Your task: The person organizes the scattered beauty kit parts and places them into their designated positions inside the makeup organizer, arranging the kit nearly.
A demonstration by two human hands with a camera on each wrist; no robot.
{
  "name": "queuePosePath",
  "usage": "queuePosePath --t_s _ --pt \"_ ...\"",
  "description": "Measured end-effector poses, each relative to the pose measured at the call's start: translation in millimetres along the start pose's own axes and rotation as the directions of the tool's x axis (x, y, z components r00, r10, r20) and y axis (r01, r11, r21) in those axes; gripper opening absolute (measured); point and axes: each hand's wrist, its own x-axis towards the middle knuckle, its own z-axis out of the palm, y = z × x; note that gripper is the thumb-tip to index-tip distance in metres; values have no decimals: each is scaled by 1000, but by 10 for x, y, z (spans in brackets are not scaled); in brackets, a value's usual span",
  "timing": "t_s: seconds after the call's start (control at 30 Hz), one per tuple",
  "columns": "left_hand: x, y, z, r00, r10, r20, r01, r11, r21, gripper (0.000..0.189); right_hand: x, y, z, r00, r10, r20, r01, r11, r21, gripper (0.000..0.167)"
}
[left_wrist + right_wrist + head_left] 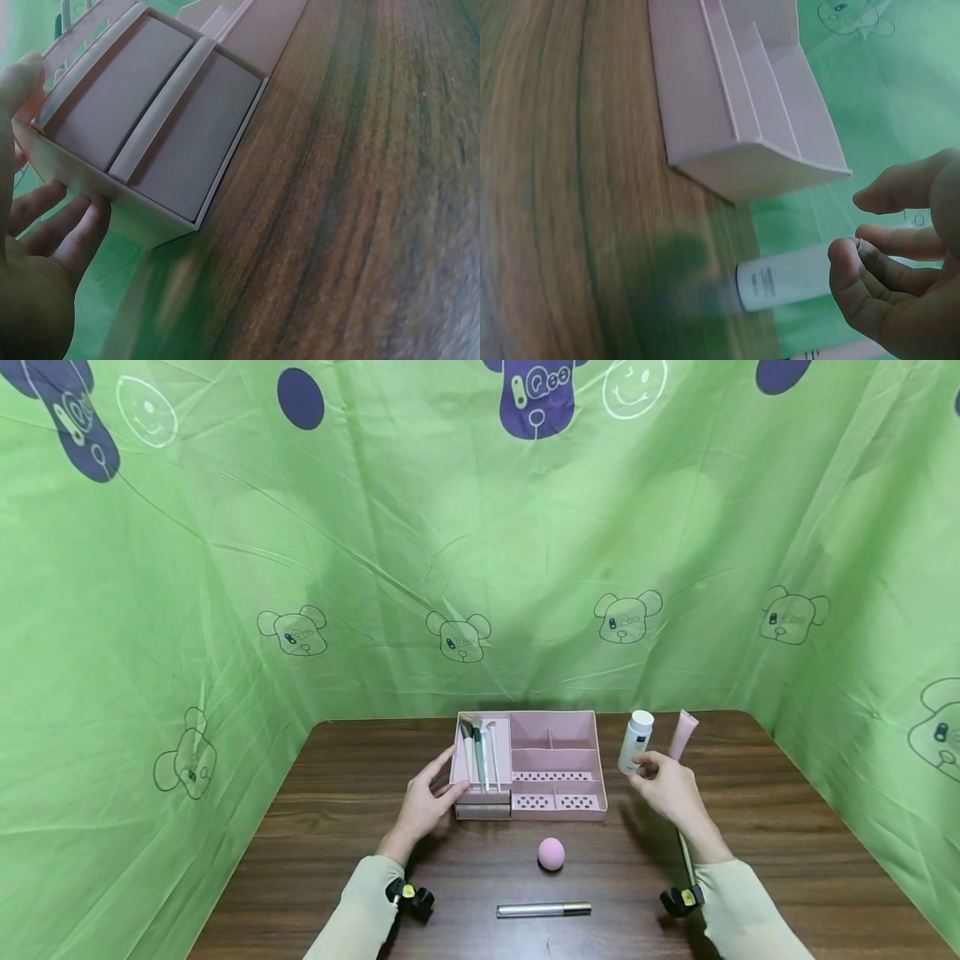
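A pink makeup organizer (555, 729) stands at the middle of the table's back, two small drawers (176, 127) at its front left. Several makeup brushes (480, 752) lie in its upper left tray. My left hand (422, 806) rests at its left front corner, thumb by the top edge and extended fingers against the side wall. To the right of the organizer, a white bottle (636, 742) stands upright. My right hand (671, 789) is in front of the bottle, fingers loosely bent with nothing between them. A pink squeeze tube (682, 735) stands just beyond that hand.
In front of the organizer sits a pink ball (551, 853). Closer to me lies a slim silvery tube (543, 909) with a gold-coloured end. A green patterned cloth (525, 568) hangs around the back and sides of the wooden table (315, 827).
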Motion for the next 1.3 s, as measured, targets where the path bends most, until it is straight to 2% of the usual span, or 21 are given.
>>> queuePosePath --t_s 0.7,1.0,1.17,1.3 --pt "5 -7 7 1000 12 -11 -12 1000 10 66 -152 364 -71 995 92 49 -88 993 -75 32" --pt "-11 -16 -3 1000 -27 13 27 999 27 67 -218 468 -130 984 151 91 -141 984 -110 34" --pt "0 -28 0 1000 -22 7 22 1000 13 67 -249 501 -152 979 175 100 -163 979 -121 35" --pt "3 -19 -3 1000 -27 13 27 999 36 67 -262 535 -156 972 203 119 -187 974 -128 38"
